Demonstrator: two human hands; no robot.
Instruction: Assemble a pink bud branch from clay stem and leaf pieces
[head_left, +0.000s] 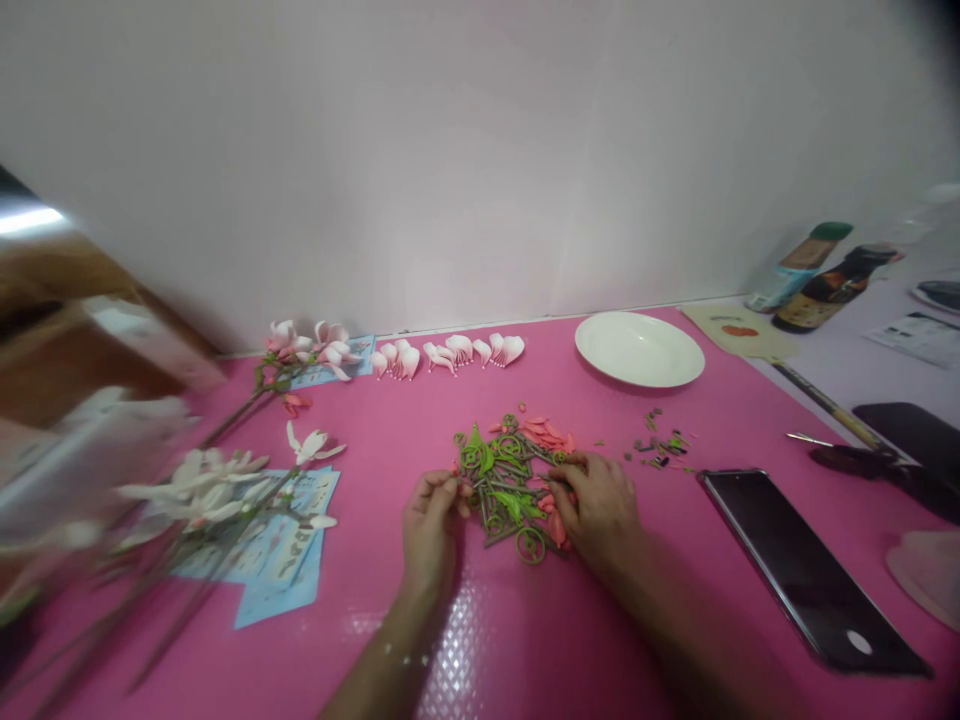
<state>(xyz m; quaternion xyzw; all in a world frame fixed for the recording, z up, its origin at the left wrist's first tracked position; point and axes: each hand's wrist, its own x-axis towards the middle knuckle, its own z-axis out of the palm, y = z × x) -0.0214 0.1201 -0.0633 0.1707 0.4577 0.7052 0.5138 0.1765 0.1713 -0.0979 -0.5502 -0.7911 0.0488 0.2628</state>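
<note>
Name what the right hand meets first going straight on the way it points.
Most likely the pile of green and brown pieces, right by the fingers of the right hand; exact depth is unclear.

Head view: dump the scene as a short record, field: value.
surface: glossy bright-pink tabletop
pile: small green and grey-brown plastic-looking parts, with slim coral-pink pieces along its right side
left_hand: bare left hand at the pile's left edge; hold unclear
right_hand: bare right hand at the pile's right edge; hold unclear
beyond_pile: row of pale-pink petal-shaped pieces; round white plate, farther right
left_side: white flowers on brown stems; pale-blue paper sheets
right_side: black rectangular phone, lying flat
</note>
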